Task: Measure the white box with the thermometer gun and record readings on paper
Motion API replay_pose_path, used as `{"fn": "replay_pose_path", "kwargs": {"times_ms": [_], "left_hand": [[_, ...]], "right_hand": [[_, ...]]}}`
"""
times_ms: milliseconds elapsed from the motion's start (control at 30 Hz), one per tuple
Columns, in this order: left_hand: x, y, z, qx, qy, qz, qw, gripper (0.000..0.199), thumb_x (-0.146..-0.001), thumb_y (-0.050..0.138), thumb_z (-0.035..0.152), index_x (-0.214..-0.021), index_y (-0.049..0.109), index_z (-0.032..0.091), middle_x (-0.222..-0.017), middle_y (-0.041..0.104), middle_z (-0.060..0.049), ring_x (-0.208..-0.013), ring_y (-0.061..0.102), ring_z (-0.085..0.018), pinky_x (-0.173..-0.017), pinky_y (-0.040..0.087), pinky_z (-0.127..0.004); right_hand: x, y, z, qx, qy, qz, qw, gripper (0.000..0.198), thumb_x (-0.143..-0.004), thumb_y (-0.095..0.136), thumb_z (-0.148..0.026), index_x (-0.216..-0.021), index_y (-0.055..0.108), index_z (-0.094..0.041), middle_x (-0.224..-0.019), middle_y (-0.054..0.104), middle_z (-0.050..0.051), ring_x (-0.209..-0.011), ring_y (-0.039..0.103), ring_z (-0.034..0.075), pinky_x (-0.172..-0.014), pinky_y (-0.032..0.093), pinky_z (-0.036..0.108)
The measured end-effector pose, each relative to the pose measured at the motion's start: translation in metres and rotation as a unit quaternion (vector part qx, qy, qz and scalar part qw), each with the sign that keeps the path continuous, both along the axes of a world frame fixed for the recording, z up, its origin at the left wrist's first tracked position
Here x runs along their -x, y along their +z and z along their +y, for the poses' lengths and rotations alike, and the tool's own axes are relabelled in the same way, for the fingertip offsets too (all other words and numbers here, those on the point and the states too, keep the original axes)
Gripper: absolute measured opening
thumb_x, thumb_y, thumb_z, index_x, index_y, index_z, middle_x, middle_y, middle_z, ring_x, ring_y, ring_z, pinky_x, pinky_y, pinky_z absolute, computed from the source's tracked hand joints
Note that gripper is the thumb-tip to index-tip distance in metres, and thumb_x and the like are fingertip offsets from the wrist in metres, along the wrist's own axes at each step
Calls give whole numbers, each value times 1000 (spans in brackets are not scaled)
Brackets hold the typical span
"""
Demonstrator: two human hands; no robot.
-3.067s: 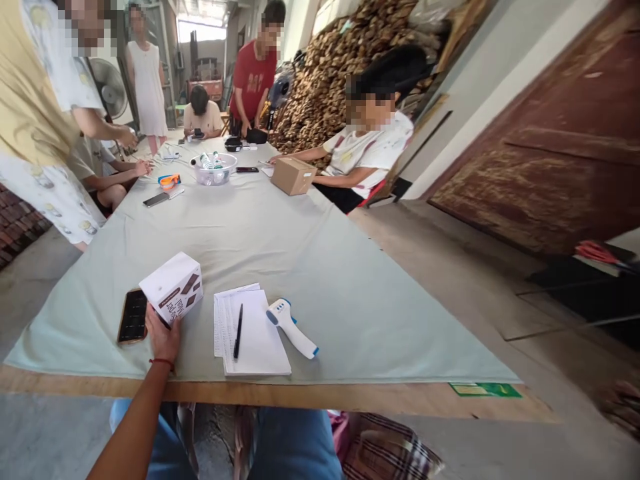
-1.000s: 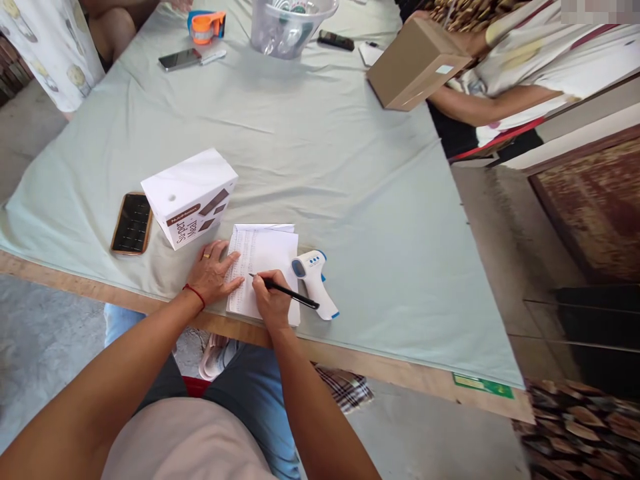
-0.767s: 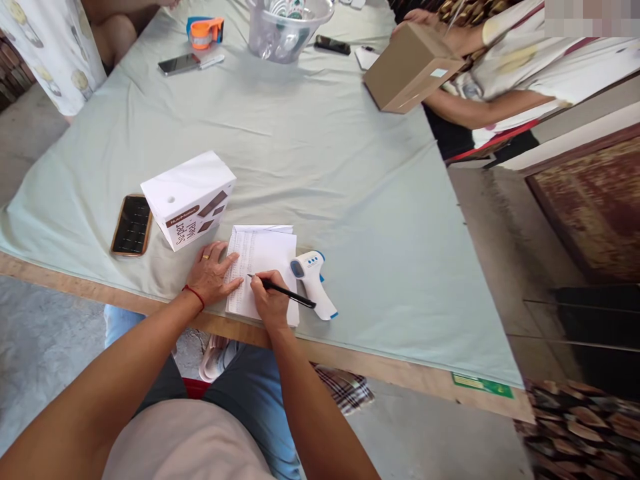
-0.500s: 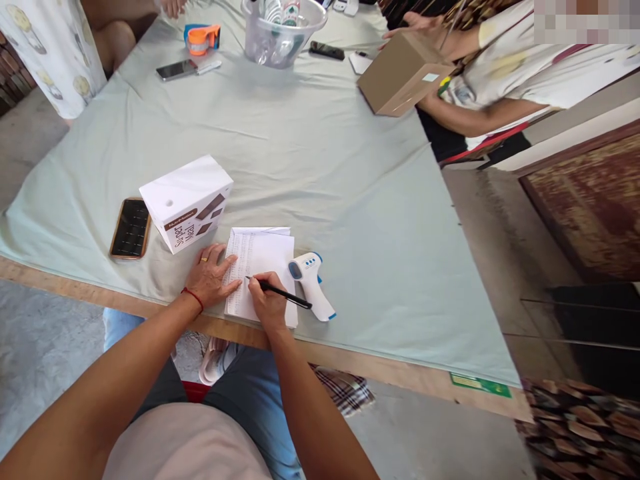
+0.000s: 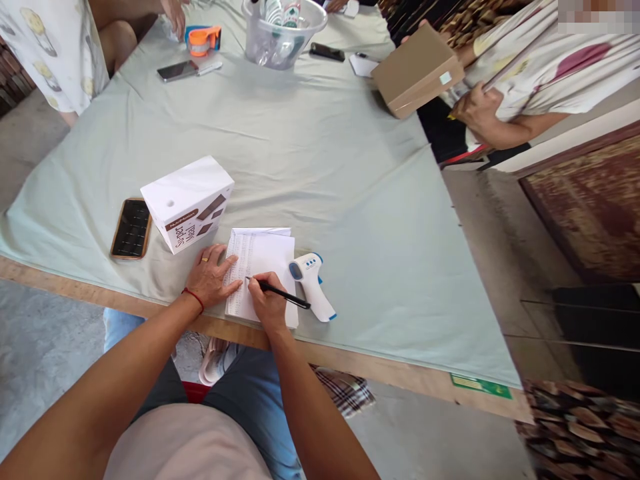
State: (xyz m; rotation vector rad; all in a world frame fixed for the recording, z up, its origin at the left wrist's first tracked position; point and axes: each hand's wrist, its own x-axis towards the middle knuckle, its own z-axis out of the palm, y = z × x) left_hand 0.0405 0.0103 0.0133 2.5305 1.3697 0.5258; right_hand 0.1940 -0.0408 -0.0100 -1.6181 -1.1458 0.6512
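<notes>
Head view, near to far. Table edge point(image 5: 350, 360): bare, pale wood, straight, with a green printed label point(image 5: 481, 385) toward its right end. Right hand point(image 5: 271, 301): fingertips pinching a black pen low on its barrel, wrist near the table edge. Black pen point(image 5: 286, 295): slim, smooth, cylindrical, held tilted above the paper stack; narrow tip pointing left and slightly away from the person, long axis slanting back to the right and nearer, rear end beside the thermometer's handle; contact there cannot be told. Left hand point(image 5: 209, 275): palm down, fingers spread, thumb and forefinger on the left margin of the paper; gold-coloured ring, red cord at the wrist. Paper stack point(image 5: 267, 257): white, flat, rectangular, handwriting down its left side, too small to read. Infrared thermometer point(image 5: 314, 287): white plastic, pistol-shaped, blue trim, lying right of the paper. Phone point(image 5: 131, 228): black glass, brownish rim, flat. Carton point(image 5: 187, 203): white card, upright block, brown printed panels, between phone and paper. Tablecloth point(image 5: 370, 220): pale grey-green fabric, lightly creased. Cardboard box point(image 5: 417, 70): plain brown, at the far right, beside a co-worker's hand point(image 5: 477, 108). Basin point(image 5: 280, 40): clear plastic, round, holding bottles.
</notes>
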Motion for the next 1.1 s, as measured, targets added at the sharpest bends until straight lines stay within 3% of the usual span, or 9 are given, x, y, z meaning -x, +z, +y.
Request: {"fn": "replay_pose_path", "kwargs": {"times_ms": [1100], "left_hand": [[0, 0, 1, 0, -1, 2, 1000, 52, -79, 66, 48, -122, 58, 19, -133, 47, -15, -128, 40, -32, -111, 30, -49]], "right_hand": [[0, 1, 0, -7, -1, 1, 1000, 12, -71, 53, -32, -65, 51, -22, -57, 52, -4, -55, 49, 14, -59, 42, 29]]}}
